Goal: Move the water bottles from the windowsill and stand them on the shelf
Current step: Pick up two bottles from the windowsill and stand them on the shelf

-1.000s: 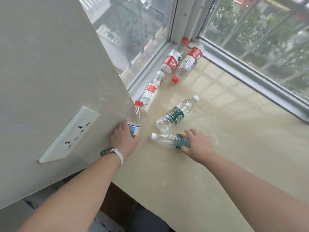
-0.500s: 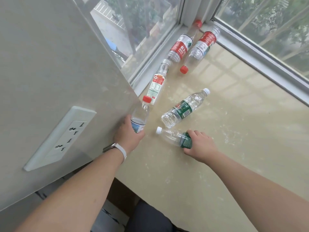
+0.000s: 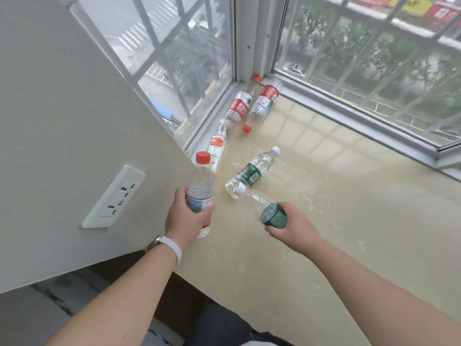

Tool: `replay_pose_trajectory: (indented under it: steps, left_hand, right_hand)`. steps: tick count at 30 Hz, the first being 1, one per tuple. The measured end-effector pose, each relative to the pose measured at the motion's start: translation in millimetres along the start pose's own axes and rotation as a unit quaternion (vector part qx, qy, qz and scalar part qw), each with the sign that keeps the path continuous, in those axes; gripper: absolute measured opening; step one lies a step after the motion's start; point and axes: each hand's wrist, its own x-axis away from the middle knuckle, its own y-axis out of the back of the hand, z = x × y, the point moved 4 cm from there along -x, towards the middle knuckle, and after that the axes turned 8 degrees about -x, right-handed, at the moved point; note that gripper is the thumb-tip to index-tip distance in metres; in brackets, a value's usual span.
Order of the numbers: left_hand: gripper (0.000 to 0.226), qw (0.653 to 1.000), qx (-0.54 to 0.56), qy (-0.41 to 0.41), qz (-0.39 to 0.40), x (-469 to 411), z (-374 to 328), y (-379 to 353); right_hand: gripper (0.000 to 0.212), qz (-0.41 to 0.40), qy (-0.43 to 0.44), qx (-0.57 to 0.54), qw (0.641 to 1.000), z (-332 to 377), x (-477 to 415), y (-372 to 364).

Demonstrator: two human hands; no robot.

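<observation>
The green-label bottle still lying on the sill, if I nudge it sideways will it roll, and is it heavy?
The green-label bottle lies on its side on the smooth windowsill, so it would probably roll easily. It looks clear and possibly empty, so likely light, though its fill cannot be told for sure. Thin plastic may dent under a firm squeeze.

The left hand grips an upright red-capped bottle; the right hand holds a green-labelled bottle tilted, cap up-left. Four more bottles lie on the windowsill: a green-labelled one nearest, three red-labelled toward the window corner.
</observation>
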Motion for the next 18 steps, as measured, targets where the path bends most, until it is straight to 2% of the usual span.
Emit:
replay_pose_trajectory:
  steps: [4,8,18]
  left_hand:
    - [0.069,0.998,0.055,-0.034,-0.012,35,-38,18]
    - [0.063,0.99,0.112,-0.084,0.002,77,-78,29]
    - [0.058,0.949,0.195,-0.238,0.07,164,-158,61]
  right_hand:
    - [0.054,-0.047,-0.009,-0.119,0.992,10,40,31]
    - [0.044,-0.1,0.006,-0.213,0.972,20,82,72]
    - [0.048,-0.191,0.053,-0.369,0.908,41,180,125]
